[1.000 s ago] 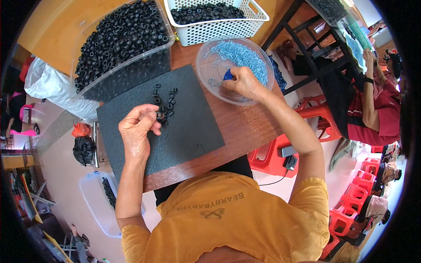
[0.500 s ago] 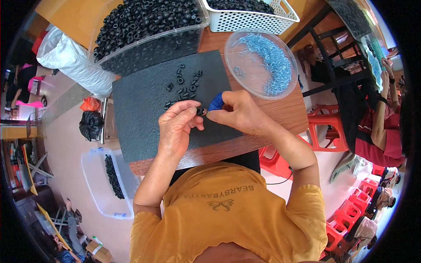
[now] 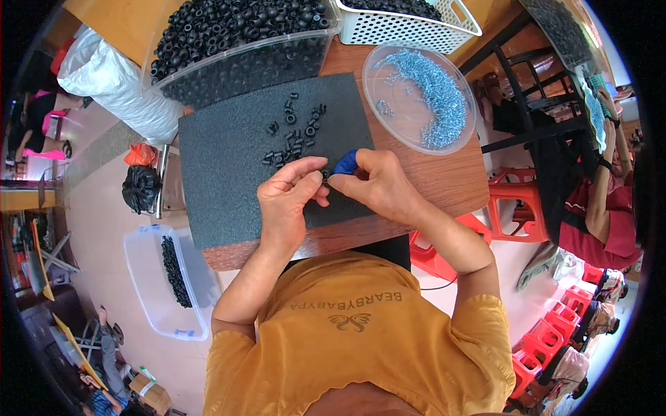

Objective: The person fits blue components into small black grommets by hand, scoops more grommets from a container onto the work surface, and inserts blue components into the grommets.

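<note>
Seated person, both hands over a dark textured mat on a reddish-brown table. Yellow-brown shirt: one line of dark lettering across the chest and a small winged emblem.

Left hand: thumb and index finger pinching a small black piece, other fingers curled. Right hand, from the right: thumb and index tip drawn close at the same piece, the index wearing a blue cover; whether these tips pinch something of their own is hard to tell, the spot being tiny and partly hidden. The piece sits between the two hands, above the mat's near right part.

Containers. Far left: clear tub heaped with black ring-like parts. Far, right of it: white perforated basket, black parts inside. Right: round clear tray, blue glittery bits mostly along its right side. Floor, left: clear box with a strip of black pieces. Loose black parts scattered on the mat, just beyond the hands.
</note>
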Action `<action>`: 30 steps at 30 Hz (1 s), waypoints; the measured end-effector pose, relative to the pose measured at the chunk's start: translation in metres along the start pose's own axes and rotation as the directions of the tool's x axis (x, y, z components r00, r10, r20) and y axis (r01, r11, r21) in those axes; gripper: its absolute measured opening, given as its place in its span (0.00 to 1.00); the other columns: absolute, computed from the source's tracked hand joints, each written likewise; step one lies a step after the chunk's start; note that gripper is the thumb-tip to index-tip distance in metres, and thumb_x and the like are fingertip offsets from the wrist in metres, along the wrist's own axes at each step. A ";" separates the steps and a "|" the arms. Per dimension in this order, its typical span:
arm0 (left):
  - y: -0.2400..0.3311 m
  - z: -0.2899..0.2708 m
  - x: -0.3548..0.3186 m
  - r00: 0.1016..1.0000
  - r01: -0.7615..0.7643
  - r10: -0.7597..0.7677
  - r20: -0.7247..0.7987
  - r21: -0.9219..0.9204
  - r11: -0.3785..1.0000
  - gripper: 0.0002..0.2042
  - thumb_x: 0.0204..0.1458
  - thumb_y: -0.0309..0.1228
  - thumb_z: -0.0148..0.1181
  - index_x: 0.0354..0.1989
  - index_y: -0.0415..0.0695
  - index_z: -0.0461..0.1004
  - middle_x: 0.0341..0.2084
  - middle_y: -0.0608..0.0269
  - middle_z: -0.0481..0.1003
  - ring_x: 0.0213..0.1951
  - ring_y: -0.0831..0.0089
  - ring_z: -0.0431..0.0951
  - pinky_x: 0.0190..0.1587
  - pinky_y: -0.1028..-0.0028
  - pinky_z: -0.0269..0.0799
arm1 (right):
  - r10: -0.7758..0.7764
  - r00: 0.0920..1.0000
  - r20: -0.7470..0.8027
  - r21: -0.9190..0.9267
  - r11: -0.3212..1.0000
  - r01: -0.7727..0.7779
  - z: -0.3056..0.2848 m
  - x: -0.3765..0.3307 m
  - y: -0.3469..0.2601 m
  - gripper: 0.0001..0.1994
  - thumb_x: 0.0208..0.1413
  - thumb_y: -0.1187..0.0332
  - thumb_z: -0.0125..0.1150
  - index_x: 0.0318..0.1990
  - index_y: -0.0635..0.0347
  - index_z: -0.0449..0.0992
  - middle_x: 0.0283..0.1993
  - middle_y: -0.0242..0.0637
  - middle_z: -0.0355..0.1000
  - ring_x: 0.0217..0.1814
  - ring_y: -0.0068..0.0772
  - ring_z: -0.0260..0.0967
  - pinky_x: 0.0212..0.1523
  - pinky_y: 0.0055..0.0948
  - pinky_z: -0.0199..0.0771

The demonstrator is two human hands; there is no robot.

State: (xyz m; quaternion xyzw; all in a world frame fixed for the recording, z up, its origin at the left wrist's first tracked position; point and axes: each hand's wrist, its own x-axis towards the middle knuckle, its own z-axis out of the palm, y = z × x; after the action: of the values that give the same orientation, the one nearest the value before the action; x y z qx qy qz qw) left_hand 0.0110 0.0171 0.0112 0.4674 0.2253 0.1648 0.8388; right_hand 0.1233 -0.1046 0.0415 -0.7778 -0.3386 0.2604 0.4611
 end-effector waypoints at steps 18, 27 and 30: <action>-0.019 -0.011 -0.006 0.981 0.162 -0.144 0.128 -0.145 0.976 0.09 0.51 0.22 0.54 0.39 0.32 0.71 0.28 0.54 0.75 0.27 0.73 0.75 0.26 0.75 0.73 | 0.082 0.994 0.071 -0.026 0.996 -0.080 -0.002 0.001 0.000 0.13 0.41 0.67 0.66 0.21 0.69 0.72 0.16 0.41 0.67 0.19 0.20 0.62 0.18 0.26 0.60; -0.017 -0.011 0.001 0.978 0.204 -0.186 0.094 -0.239 0.949 0.09 0.52 0.23 0.52 0.41 0.33 0.69 0.29 0.52 0.74 0.26 0.71 0.75 0.27 0.72 0.72 | 0.082 0.996 0.019 0.052 0.995 -0.083 0.004 0.007 0.004 0.14 0.40 0.66 0.64 0.19 0.70 0.70 0.17 0.53 0.65 0.20 0.35 0.69 0.21 0.33 0.64; -0.018 -0.011 0.000 0.979 0.202 -0.188 0.082 -0.212 0.956 0.09 0.52 0.23 0.52 0.41 0.33 0.69 0.30 0.52 0.74 0.26 0.71 0.75 0.27 0.72 0.71 | 0.042 0.999 -0.001 -0.032 0.999 -0.042 0.006 0.009 0.005 0.14 0.40 0.66 0.65 0.19 0.70 0.69 0.18 0.54 0.66 0.20 0.43 0.69 0.21 0.34 0.64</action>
State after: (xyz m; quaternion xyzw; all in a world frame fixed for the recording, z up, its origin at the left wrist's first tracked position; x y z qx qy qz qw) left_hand 0.0066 0.0162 -0.0092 0.3522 0.2249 0.0908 0.9039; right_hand 0.1262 -0.0959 0.0336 -0.7921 -0.3261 0.2645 0.4431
